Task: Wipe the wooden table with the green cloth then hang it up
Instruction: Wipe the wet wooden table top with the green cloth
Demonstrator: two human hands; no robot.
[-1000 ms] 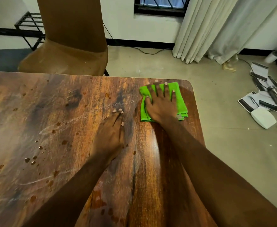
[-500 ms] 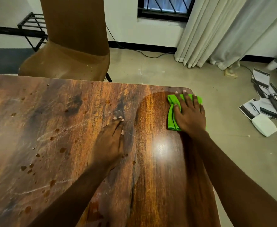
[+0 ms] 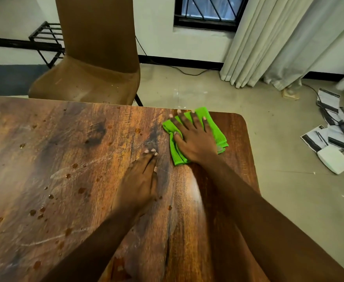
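Now our flat, open right hand (image 3: 195, 141) has swept the green cloth (image 3: 218, 131) back leftward from the table (image 3: 45, 151)'s far right corner; our left hand (image 3: 138, 180), flat and open, braces; droplets (image 3: 36, 212) remain leftward.

Single head-worn wide-angle view, looking forward and down over counter (image 3: 45, 159). Close range: forearms enter from bottom edge. Chair (image 3: 91, 64), floor (image 3: 289, 190), curtain (image 3: 279, 37) fill far background.
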